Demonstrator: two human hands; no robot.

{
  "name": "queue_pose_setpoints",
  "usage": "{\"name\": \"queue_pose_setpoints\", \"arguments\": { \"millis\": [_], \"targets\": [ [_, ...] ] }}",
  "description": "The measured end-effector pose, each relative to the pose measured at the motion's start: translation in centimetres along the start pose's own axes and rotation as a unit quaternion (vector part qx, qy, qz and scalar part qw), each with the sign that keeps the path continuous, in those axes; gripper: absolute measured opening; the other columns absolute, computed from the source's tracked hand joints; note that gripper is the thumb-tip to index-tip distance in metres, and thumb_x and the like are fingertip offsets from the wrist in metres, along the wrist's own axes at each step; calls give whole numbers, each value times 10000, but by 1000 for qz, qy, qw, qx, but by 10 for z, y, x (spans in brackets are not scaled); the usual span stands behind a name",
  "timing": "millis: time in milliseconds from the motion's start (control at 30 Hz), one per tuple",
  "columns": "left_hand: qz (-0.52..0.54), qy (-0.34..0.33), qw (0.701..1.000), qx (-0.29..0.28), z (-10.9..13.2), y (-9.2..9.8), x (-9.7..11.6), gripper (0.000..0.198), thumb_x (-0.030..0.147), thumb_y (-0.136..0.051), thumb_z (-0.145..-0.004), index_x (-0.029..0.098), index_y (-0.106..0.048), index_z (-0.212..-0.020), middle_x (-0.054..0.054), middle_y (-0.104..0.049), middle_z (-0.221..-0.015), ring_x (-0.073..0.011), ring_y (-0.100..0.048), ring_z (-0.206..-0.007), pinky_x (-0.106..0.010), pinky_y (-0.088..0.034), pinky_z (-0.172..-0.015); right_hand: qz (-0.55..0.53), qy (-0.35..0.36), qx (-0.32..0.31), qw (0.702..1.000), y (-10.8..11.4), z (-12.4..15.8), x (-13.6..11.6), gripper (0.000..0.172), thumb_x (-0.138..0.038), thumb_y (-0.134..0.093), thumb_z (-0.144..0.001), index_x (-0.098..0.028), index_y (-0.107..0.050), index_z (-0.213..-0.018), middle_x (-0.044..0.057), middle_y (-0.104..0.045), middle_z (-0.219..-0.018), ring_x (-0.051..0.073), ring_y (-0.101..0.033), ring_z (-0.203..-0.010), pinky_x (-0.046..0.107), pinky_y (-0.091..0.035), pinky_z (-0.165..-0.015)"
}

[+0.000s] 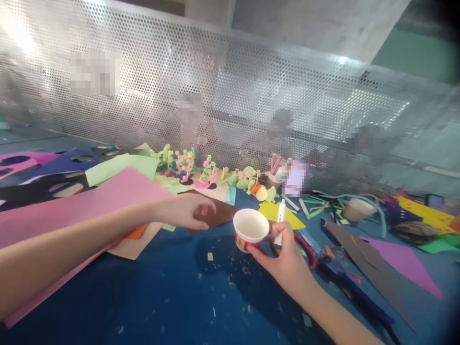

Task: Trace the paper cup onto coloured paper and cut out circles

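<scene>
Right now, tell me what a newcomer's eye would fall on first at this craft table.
Centre stage, the right hand holds a tilted paper cup together with a white marker above the blue table. To its left, the left hand rests on a brown sheet, its arm crossing a big pink sheet. Behind, bright paper figures line up along the perforated metal screen.
</scene>
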State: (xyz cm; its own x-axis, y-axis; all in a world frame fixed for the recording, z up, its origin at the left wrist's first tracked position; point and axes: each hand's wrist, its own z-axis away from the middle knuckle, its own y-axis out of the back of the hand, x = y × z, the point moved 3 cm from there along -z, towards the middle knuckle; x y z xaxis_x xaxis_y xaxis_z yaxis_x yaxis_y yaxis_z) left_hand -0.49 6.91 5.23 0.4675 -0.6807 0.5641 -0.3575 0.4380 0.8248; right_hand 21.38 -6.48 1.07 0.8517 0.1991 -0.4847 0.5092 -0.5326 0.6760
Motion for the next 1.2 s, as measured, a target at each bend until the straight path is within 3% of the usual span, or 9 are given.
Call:
{"name": "queue_pose_setpoints", "arguments": {
  "millis": [133,267,333,433,500,733,867,1000,1200],
  "targets": [
    [-6,-15,995,-100,3,13,-18,364,292,-708,-585,266,-674,-946,-29,-629,-895,-200,-580,-758,-252,-432,-618,4,-4,-1,1000,-3,1,5,414,-408,-674,-707,-243,-324,-853,67,-585,-948,213,-597,-802,307,-468,-670],
    [4,-27,989,-144,5,13,-23,205,220,-608,-638,242,-671,-832,-19,-649,-808,-182,-581,-695,-253,-421,-600,9,-7,-3,1000,-4,2,8,406,-437,-663,-721,-243,-341,-875,34,-550,-866,201,-584,-756,300,-467,-659],
    [-18,-22,993,-113,2,17,-28,212,215,-578,-648,243,-656,-844,-10,-647,-798,-175,-581,-690,-245,-413,-600,10,-6,-6,1000,-4,2,9,402,-446,-656,-729,-243,-347,-887,38,-550,-881,201,-584,-766,299,-467,-664],
    [-84,26,996,-12,-3,30,-46,247,242,-562,-650,245,-629,-888,-4,-621,-788,-168,-566,-673,-234,-387,-579,10,-9,-11,1000,-3,2,10,405,-452,-653,-732,-241,-354,-906,53,-562,-932,207,-588,-794,299,-467,-669],
    [-123,60,990,33,-5,38,-62,193,238,-557,-626,216,-624,-806,-12,-584,-718,-166,-528,-620,-243,-355,-557,8,-17,-18,1000,-3,3,11,408,-459,-652,-733,-241,-355,-908,48,-564,-923,204,-590,-781,300,-467,-668],
    [-181,116,974,74,-5,52,-103,169,223,-532,-616,189,-625,-753,-36,-584,-684,-188,-526,-633,-254,-357,-569,14,-11,-19,1000,-5,4,12,409,-467,-644,-741,-239,-359,-925,47,-559,-911,198,-581,-758,301,-469,-652],
    [-194,83,975,75,-6,49,-96,371,333,-576,-673,189,-647,-1007,-88,-629,-999,-256,-553,-921,-304,-396,-782,3,-22,-24,999,-3,2,8,406,-450,-655,-731,-238,-357,-908,47,-562,-924,199,-582,-773,306,-476,-656],
    [-170,19,984,44,-7,34,-79,531,376,-537,-769,234,-496,-1278,-84,-557,-1245,-250,-504,-1075,-316,-363,-899,-30,-38,-1,999,0,2,10,415,-426,-673,-720,-236,-368,-928,24,-523,-877,191,-557,-757,325,-491,-667],
    [-96,-10,995,23,-10,17,-56,332,285,-552,-760,194,-645,-1066,-67,-647,-1003,-207,-563,-922,-272,-412,-803,-194,-93,25,976,1,0,18,448,-403,-700,-707,-253,-367,-969,39,-445,-1029,211,-548,-915,375,-531,-763]
  ]
}}
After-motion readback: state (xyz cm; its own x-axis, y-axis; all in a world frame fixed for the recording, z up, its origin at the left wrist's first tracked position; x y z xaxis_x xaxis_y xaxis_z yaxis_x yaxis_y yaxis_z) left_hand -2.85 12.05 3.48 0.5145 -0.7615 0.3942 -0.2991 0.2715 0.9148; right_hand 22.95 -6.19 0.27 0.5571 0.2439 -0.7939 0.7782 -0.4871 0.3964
